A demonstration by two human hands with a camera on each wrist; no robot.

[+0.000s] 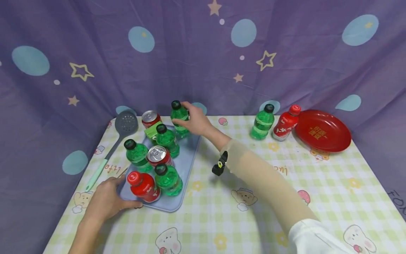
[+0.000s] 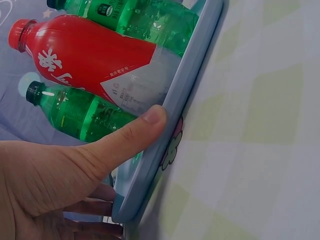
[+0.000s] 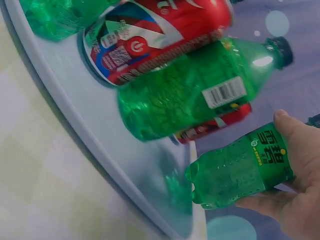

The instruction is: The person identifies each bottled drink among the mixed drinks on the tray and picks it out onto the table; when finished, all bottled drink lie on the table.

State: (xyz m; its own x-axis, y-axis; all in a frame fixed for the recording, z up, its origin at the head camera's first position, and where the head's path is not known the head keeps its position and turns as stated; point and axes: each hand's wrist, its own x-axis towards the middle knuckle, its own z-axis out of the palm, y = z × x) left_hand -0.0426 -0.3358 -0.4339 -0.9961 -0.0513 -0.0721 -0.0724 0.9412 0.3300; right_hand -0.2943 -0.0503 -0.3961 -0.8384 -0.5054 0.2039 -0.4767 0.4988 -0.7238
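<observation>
My left hand [image 1: 106,199] holds the near left corner of a blue-grey tray [image 1: 188,158], thumb on its front rim and fingers around the side. At the tray's far right corner, my right hand [image 1: 195,119] grips a green soda bottle [image 1: 179,115] with a black cap by its upper part. Its base is close over the tray in the right wrist view. Several more green bottles [image 1: 169,181], a red bottle [image 1: 146,188], a red soda can [image 1: 160,157], another can [image 1: 150,119] behind and a small light-green pack [image 1: 153,131] stand together on the tray.
Left of the tray lies a slotted turner [image 1: 126,123] with a mint handle. Toward the back right stand a green bottle [image 1: 262,123] and a red bottle [image 1: 285,123], beside a red plate [image 1: 336,137]. A purple curtain [image 1: 196,63] hangs behind the table.
</observation>
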